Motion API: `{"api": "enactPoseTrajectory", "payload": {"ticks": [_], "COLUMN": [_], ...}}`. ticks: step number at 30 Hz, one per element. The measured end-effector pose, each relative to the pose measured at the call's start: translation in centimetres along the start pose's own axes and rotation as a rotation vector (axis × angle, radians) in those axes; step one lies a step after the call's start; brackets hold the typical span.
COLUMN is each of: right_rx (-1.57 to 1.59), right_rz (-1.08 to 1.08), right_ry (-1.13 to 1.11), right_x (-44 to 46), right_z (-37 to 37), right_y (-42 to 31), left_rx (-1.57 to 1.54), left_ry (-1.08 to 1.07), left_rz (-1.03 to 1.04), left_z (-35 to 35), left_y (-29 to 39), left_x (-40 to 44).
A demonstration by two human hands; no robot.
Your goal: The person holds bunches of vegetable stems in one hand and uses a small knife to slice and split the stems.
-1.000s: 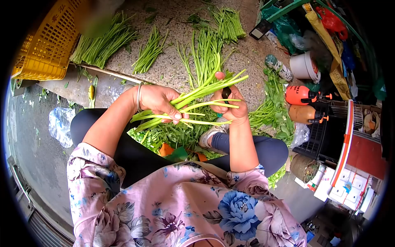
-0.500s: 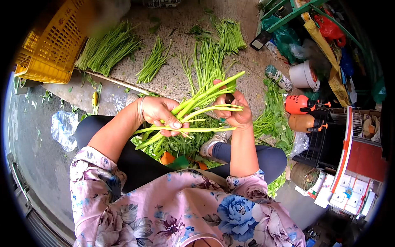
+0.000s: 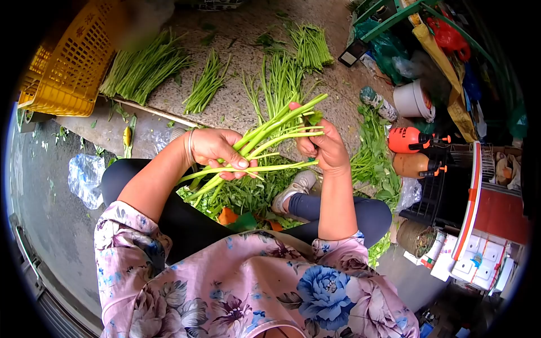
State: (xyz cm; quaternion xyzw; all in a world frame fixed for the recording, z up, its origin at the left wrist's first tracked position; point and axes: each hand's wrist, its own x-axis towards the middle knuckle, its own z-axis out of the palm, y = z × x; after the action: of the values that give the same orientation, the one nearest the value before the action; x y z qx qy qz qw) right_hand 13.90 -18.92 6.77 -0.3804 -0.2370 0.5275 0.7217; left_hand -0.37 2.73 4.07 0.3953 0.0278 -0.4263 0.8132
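Note:
A loose bunch of green stalks (image 3: 265, 135) lies slantwise across my left hand (image 3: 221, 151), its fingers and thumb wrapped round the lower part. The upper ends fan out toward my right hand (image 3: 326, 147). That hand is closed beside the stalk tips, with a small green leaf piece (image 3: 314, 117) at its fingers. Beyond my hands, cut stalks (image 3: 282, 81) lie in piles on the speckled slab (image 3: 236, 28). Leafy greens (image 3: 253, 191) are heaped between my legs.
A yellow crate (image 3: 73, 62) stands at the upper left. More leafy greens (image 3: 372, 158) lie to the right, near a red spray bottle (image 3: 403, 139), an orange-brown one (image 3: 409, 165) and a white bucket (image 3: 412, 101). A clear plastic bag (image 3: 86, 180) lies at left.
My right hand has shifted slightly around the stalk tips, and the dark object seen at its thumb before no longer shows. My left hand keeps its hold on the bunch.

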Motion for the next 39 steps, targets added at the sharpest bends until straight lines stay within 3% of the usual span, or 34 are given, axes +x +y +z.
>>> {"api": "enactPoseTrajectory", "payload": {"ticks": [2, 5, 8, 10, 11, 13, 15, 17, 18, 19, 21, 22, 27, 29, 31, 34, 36, 37, 39], "right_rx": [-0.006, 0.018, -0.160, -0.715, -0.717, -0.834, -0.684, -1.020, -0.770, -0.766, -0.157, -0.080, -0.080, -0.280, -0.281, -0.664, -0.990, -0.986, -1.047], "right_rz": [0.022, -0.062, -0.210, -0.182, -0.181, -0.226, -0.109, 0.571, 0.697, 0.706, 0.475, 0.457, 0.468, 0.529, 0.508, 0.580, 0.619, 0.615, 0.889], "right_ry": [0.044, 0.012, 0.087, 0.386, 0.381, 0.582, 0.644, 0.486, 0.486, 0.486, 0.565, 0.424, 0.196, 0.084, 0.127, 0.423, 0.533, 0.519, 0.507], "right_x": [-0.3, -0.4, -0.6, -0.9, -1.0, -2.0, -3.9, -5.4, -5.0, -5.1, -5.1, -4.7, -1.9, -0.9, -0.8, -1.6, -3.3, -4.1, -5.3], "right_z": [-0.9, -1.8, -1.2, -0.7, -1.1, -3.9, -8.5, -10.2, -6.0, -5.7, -6.1, -5.9, -5.7, -5.0, -5.9, -7.9, -10.9, -11.6, -10.1], "right_y": [0.6, 1.5, 2.0, 2.0, 2.3, 3.9, 6.6, 8.1, 5.3, 4.8, 3.8, 3.0, 1.8, 1.7, 2.6, 3.6, 6.6, 7.4, 8.0], "left_rx": [-0.023, -0.066, -0.079, -0.051, -0.022, 0.067, 0.159, 0.417, 0.547, 0.626, 0.755, 0.754, 0.884, 0.871, 0.856, 0.748, 0.612, 0.520, 0.447], "left_ry": [-0.108, -0.097, -0.093, -0.038, 0.018, 0.072, 0.115, 0.022, 0.070, 0.086, 0.130, 0.122, 0.137, 0.129, 0.131, 0.130, 0.175, 0.207, 0.378], "left_rz": [0.033, 0.108, 0.120, 0.078, 0.036, -0.009, -0.060, -0.067, -0.121, -0.187, -0.253, -0.261, -0.332, -0.328, -0.325, -0.278, -0.151, -0.071, 0.068], "left_z": [-0.8, 0.6, 0.6, 0.8, 0.9, 1.1, 0.9, 0.2, 0.4, 0.4, 0.7, 0.7, 0.4, 0.3, 0.0, -0.2, -0.9, -1.3, -1.1], "left_y": [-0.5, 0.0, 0.0, 0.5, 0.6, 0.6, 0.3, -0.4, -0.3, -0.5, -0.7, -0.9, -1.3, -1.3, -1.3, -0.4, -0.5, -0.6, 0.5], "left_x": [0.4, 0.1, 0.3, 0.3, 0.1, -0.2, 0.1, 0.8, 0.8, 1.0, 1.2, 1.3, 1.9, 2.0, 1.8, 0.8, 0.3, 0.1, -1.1]}}
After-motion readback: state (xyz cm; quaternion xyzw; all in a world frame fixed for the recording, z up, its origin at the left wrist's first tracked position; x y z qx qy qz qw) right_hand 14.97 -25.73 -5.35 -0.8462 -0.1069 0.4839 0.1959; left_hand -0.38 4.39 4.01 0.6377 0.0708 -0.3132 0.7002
